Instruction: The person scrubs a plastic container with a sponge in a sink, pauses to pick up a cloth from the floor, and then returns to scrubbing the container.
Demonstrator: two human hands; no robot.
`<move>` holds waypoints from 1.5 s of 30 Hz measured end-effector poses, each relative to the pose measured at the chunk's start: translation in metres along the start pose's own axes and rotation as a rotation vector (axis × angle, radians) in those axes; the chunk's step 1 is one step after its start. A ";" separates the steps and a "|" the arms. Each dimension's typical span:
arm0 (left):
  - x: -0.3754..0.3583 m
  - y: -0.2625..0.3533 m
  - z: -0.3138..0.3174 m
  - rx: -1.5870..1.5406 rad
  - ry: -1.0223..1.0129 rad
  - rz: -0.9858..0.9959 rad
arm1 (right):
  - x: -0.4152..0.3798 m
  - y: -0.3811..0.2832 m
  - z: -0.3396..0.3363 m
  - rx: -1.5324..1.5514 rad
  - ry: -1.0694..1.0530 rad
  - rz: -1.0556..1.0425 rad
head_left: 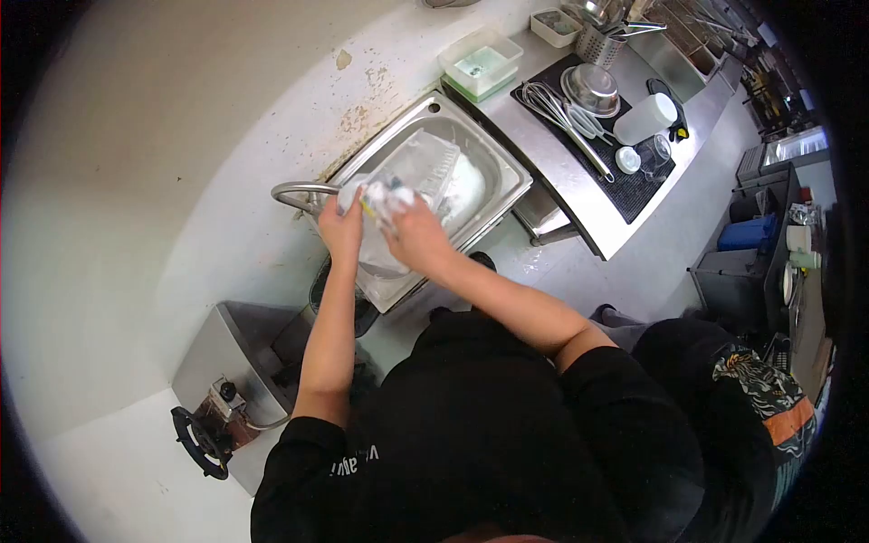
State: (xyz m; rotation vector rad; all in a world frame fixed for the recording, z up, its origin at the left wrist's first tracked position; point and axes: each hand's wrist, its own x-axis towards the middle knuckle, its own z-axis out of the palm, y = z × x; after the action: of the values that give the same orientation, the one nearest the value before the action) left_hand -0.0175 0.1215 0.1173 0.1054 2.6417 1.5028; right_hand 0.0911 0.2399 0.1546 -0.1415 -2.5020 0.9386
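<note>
My left hand (342, 235) is closed at the faucet end of the sink, holding a small whitish thing (351, 190) beside the curved metal faucet (303, 188). Against it works my right hand (418, 237), fingers curled and covered with white suds (389, 197), blurred by motion. A bit of yellow (367, 208) shows between the hands; I cannot tell what it belongs to. Below and beyond them, a translucent plastic tub (425, 156) lies tilted in the steel sink (507, 176), with foam (466, 188) next to it.
A clear container with greenish liquid (484, 65) stands behind the sink. On the counter's black mat (634, 199) lie a whisk (543, 101), a metal bowl (593, 89), a white jar (644, 119) and a clear cup (654, 154). Another person (724, 380) is close at my right.
</note>
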 end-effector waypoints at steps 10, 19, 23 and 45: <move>0.006 -0.055 -0.007 0.032 -0.012 0.278 | 0.037 0.174 0.095 0.016 -0.192 0.496; -0.004 -0.082 -0.018 -0.037 -0.078 0.109 | 0.043 0.196 0.102 -0.135 -0.269 0.410; -0.004 -0.085 -0.035 0.002 -0.216 0.027 | 0.093 0.251 0.058 -0.182 -0.483 0.586; 0.065 -0.124 -0.068 0.718 -0.142 0.502 | 0.152 -0.037 -0.233 -0.151 -0.634 0.294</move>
State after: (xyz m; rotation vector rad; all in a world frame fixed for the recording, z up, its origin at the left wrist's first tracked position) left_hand -0.0915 0.0070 0.0420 0.9374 3.0149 0.4926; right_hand 0.0648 0.3891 0.3912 -0.3070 -3.2060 1.0262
